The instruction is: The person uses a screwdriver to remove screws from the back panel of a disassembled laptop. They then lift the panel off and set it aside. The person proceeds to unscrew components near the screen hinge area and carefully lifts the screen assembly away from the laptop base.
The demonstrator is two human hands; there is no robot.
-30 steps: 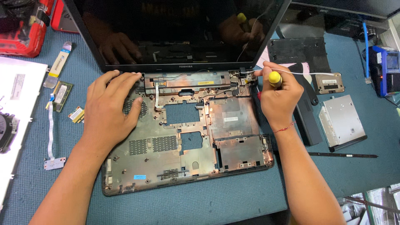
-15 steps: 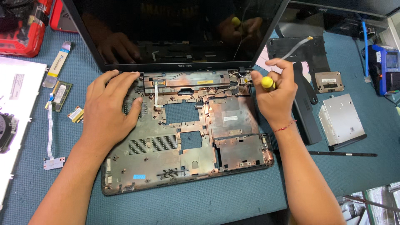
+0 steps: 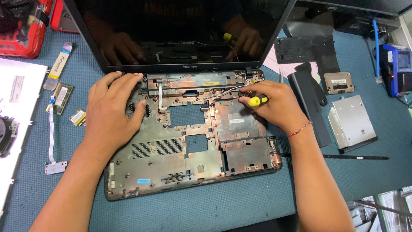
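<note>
On the blue counter [image 3: 240,206], a green memory module [image 3: 62,93] and a white ribbon cable [image 3: 51,133] lie at far left. The left hand [image 3: 112,112], fingers spread flat, presses the stripped grey plastic laptop base [image 3: 180,172], its keyboard and boards already out and the black screen [image 3: 180,30] still hinged. The right hand [image 3: 274,105] pinches a yellow-handled screwdriver [image 3: 256,101] near the right hinge wiring, so I judge dismantling well advanced. Removed black covers [image 3: 307,49] and a silver optical drive [image 3: 352,122] rest rightward.
</note>
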